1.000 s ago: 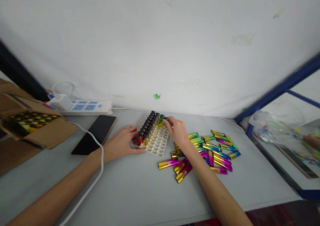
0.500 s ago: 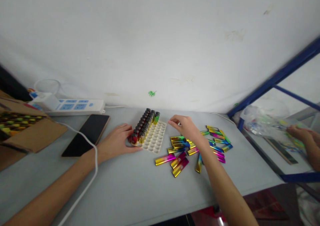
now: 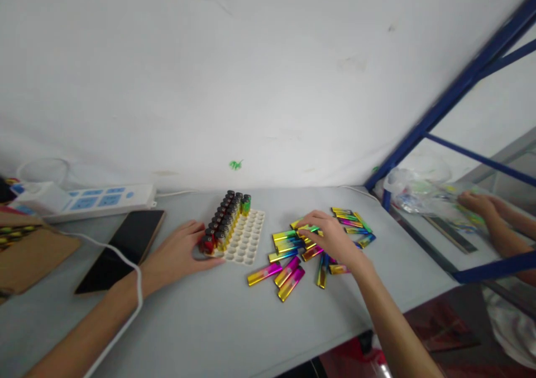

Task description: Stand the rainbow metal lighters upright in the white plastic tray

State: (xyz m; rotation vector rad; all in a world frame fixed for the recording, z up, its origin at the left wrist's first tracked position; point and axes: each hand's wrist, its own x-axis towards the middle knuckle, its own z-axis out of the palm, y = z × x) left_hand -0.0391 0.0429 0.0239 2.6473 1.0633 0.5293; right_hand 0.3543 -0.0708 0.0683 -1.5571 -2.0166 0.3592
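Note:
A pale tray [image 3: 245, 243] with round holes lies on the grey table. Black-topped cylinders [image 3: 223, 220] stand upright in its left rows, and a green one [image 3: 245, 204] stands at the back. My left hand [image 3: 181, 255] rests at the tray's left front corner, thumb and fingers apart around it. Over the loose pile of shiny yellow, pink, green and blue tubes [image 3: 290, 285], right of the tray, is my right hand [image 3: 326, 234]. Its fingers point down among the tubes; whether they grip one cannot be made out.
A black phone [image 3: 121, 249], a white power strip [image 3: 104, 199] and a cardboard box [image 3: 37, 255] lie at the left. A white cable [image 3: 136, 288] crosses my left forearm. Blue frame bars [image 3: 439, 99] rise at the right; beyond them are another person's hands [image 3: 481, 204].
My right hand has moved from beside the tray's back right corner to the loose pile of tubes. My left hand stays at the tray. The view has shifted slightly.

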